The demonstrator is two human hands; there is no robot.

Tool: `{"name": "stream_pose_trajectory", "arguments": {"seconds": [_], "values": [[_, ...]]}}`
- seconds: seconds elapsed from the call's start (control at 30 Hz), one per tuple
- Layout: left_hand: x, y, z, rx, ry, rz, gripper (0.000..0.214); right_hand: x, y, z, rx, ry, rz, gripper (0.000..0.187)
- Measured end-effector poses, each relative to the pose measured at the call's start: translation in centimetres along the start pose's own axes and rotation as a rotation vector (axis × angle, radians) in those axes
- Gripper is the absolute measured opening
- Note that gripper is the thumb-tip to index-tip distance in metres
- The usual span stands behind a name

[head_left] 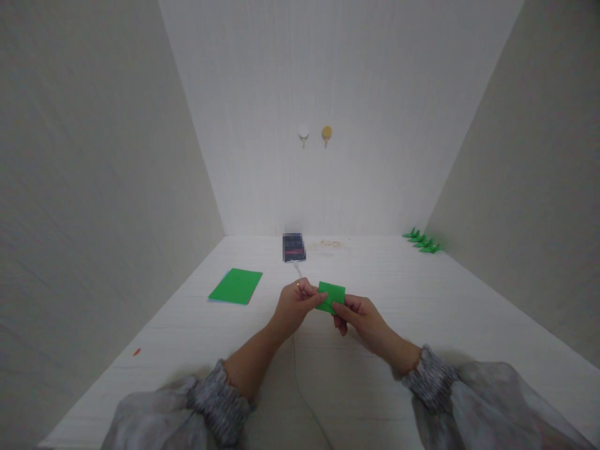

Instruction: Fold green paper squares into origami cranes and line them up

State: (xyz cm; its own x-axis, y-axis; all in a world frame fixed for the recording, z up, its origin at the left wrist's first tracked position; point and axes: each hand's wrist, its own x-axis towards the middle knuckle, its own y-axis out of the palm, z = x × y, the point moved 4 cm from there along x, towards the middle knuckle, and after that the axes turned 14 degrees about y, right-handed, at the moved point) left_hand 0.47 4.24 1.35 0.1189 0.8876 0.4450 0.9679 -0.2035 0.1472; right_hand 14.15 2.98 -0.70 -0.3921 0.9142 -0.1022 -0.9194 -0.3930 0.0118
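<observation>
A small folded piece of green paper (334, 292) is held up above the white table between my two hands. My left hand (300, 303) pinches its left edge, thumb on the near face; a ring shows on one finger. On the lower right, my right hand (360, 315) grips the same paper with its thumb in front and fingers curled behind. A crease or flap line runs across the lower part of the paper. The fingertips behind it are hidden.
A stack of green paper sheets (236, 286) lies left. A phone (294, 247) with a white cable (300, 381) stands near the back wall. Several green folded paper figures (423, 241) line the right rear corner. A small red scrap (137, 352) lies front left. Two hooks (327, 132) hang on the wall.
</observation>
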Motion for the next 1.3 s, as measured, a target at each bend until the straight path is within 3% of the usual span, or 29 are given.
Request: {"name": "stream_pose_trajectory", "arguments": {"seconds": [0.6, 0.7, 0.93, 1.3], "values": [[-0.2, 0.2, -0.1, 0.038, -0.002, -0.046, 0.027, 0.1, 0.3, 0.3, 0.001, 0.011, -0.006, 0.028], [-0.2, 0.4, 0.0, -0.013, -0.036, -0.012, 0.027, 0.1, 0.2, 0.2, 0.014, 0.015, -0.017, 0.027], [-0.5, 0.9, 0.6, -0.144, -0.171, 0.096, 0.051, -0.1, 0.3, 0.5, 0.006, 0.043, -0.057, 0.023], [-0.4, 1.0, 0.0, -0.185, -0.155, 0.054, 0.046, 0.2, 0.2, -0.2, 0.020, 0.041, -0.020, 0.022]]}}
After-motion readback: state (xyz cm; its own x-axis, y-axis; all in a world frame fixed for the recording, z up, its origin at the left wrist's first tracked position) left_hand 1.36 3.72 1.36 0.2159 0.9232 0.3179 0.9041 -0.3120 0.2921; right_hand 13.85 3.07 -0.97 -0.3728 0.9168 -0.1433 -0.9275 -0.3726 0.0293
